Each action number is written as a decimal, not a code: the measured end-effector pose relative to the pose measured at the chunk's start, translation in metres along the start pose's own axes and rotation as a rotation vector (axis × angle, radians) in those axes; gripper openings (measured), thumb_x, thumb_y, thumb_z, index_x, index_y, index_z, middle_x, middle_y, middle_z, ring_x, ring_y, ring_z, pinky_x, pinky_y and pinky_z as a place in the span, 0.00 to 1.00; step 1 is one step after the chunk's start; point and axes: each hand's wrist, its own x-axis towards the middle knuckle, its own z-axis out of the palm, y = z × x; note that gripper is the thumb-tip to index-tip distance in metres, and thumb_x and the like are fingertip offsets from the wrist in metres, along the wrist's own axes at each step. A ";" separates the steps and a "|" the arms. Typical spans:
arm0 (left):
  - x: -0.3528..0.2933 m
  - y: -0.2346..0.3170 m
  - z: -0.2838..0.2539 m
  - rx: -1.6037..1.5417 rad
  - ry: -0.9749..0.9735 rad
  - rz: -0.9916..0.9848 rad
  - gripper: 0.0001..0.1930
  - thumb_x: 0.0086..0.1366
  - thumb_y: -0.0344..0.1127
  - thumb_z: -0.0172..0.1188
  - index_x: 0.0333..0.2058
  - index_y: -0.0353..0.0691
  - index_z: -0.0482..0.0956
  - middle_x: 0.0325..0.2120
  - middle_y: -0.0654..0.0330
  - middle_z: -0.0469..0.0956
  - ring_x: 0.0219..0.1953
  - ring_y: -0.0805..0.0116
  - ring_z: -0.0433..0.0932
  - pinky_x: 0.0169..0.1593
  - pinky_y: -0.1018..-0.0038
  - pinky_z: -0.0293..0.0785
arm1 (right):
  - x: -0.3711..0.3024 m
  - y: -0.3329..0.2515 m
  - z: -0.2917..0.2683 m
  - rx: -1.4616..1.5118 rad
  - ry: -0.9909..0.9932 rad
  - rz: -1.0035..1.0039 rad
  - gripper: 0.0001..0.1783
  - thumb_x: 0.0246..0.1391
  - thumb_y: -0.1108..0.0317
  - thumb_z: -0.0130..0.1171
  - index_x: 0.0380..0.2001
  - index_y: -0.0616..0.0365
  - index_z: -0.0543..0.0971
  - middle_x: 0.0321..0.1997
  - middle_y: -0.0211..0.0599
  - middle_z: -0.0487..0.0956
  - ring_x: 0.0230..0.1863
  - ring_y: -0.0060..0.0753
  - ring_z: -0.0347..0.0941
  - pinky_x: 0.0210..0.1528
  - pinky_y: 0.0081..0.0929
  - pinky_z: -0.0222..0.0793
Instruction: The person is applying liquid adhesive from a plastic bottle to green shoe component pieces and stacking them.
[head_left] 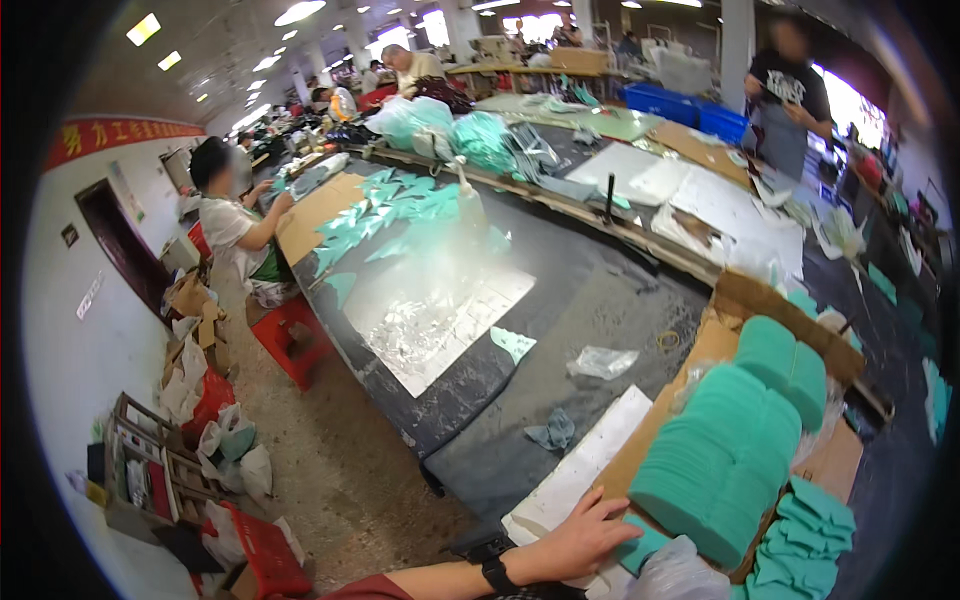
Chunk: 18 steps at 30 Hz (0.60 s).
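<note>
My left hand (pixel 575 540), with a dark watch on its wrist, reaches in from the lower edge. Its fingers are stretched out and apart, resting at the edge of a small green fabric piece (pixel 641 546). Just beyond it, thick stacks of cut green fabric (pixel 712 450) lie in an open cardboard box (pixel 640 440). Against the near end of the stacks is a clear plastic bag (pixel 682 575). More loose green pieces (pixel 805 535) are heaped to the right of the box. My right hand is out of view.
A long dark table (pixel 620 300) stretches ahead, bearing a white board (pixel 440 330), scattered green cut pieces (pixel 390 210) and a grey scrap (pixel 550 430). At the left, a seated person (pixel 230 220) works beside a red stool (pixel 285 340). Another person (pixel 790 100) stands at the far right.
</note>
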 end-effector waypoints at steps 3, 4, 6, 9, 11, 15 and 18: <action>0.001 0.004 -0.006 -0.022 -0.069 0.024 0.31 0.58 0.30 0.69 0.62 0.50 0.74 0.60 0.52 0.74 0.73 0.47 0.62 0.76 0.38 0.50 | 0.014 0.001 0.006 0.016 -0.015 -0.026 0.23 0.67 0.68 0.62 0.61 0.67 0.79 0.59 0.53 0.84 0.57 0.45 0.82 0.59 0.37 0.78; 0.005 0.003 -0.006 -0.025 -0.062 0.026 0.31 0.58 0.30 0.69 0.62 0.50 0.74 0.60 0.52 0.74 0.73 0.47 0.62 0.76 0.38 0.50 | 0.021 0.002 0.006 0.017 -0.014 -0.038 0.23 0.67 0.68 0.62 0.61 0.67 0.79 0.59 0.53 0.84 0.57 0.45 0.82 0.59 0.37 0.78; 0.006 0.006 -0.007 -0.008 -0.022 0.081 0.29 0.60 0.30 0.67 0.62 0.49 0.75 0.58 0.56 0.74 0.71 0.49 0.64 0.76 0.39 0.50 | 0.027 0.005 0.007 0.033 -0.021 -0.060 0.23 0.67 0.68 0.62 0.61 0.67 0.79 0.59 0.54 0.84 0.57 0.46 0.82 0.59 0.37 0.78; 0.013 0.000 0.005 0.052 0.020 0.126 0.25 0.63 0.30 0.63 0.60 0.49 0.76 0.56 0.59 0.75 0.68 0.53 0.67 0.75 0.40 0.52 | 0.036 0.012 0.007 0.058 -0.019 -0.062 0.22 0.67 0.69 0.61 0.61 0.67 0.79 0.59 0.54 0.84 0.57 0.46 0.82 0.59 0.37 0.78; 0.018 -0.001 0.005 0.073 0.008 0.132 0.22 0.65 0.30 0.61 0.58 0.49 0.77 0.55 0.59 0.75 0.66 0.54 0.68 0.75 0.40 0.53 | 0.037 0.022 0.004 0.082 -0.005 -0.063 0.22 0.67 0.69 0.61 0.61 0.67 0.79 0.59 0.54 0.84 0.57 0.46 0.82 0.59 0.37 0.78; 0.024 -0.001 -0.002 0.105 -0.048 0.131 0.19 0.64 0.29 0.61 0.54 0.50 0.79 0.56 0.60 0.75 0.63 0.56 0.70 0.74 0.40 0.54 | 0.011 0.070 -0.033 0.043 -0.061 -0.114 0.23 0.67 0.70 0.59 0.63 0.66 0.78 0.61 0.55 0.83 0.58 0.46 0.82 0.58 0.36 0.78; 0.026 0.001 0.001 0.111 -0.087 0.118 0.20 0.61 0.28 0.64 0.53 0.50 0.79 0.56 0.60 0.75 0.64 0.55 0.70 0.74 0.39 0.54 | -0.002 0.078 -0.046 -0.037 -0.140 -0.111 0.25 0.67 0.71 0.55 0.66 0.63 0.77 0.63 0.56 0.82 0.60 0.47 0.81 0.57 0.36 0.78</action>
